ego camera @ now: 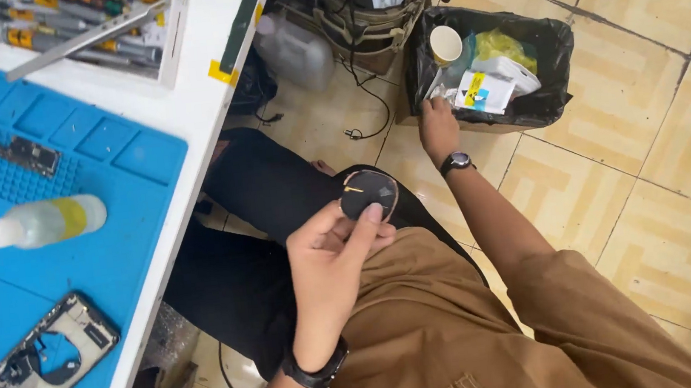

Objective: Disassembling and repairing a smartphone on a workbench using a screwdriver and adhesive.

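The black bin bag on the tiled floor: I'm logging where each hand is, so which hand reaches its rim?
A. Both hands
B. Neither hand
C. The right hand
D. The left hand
C: the right hand, wearing a wristwatch, stretches out to the rim of the black bin bag, while the left hand stays over the lap holding a round black coil disc.

The person wears a brown short-sleeved shirt (462, 327) with tone-on-tone raised stitching low on the front, and black trousers (264, 228). A black band (317, 372) circles the left wrist; a dark round-faced wristwatch (456, 162) sits on the right wrist. Both forearms are bare below the sleeves.
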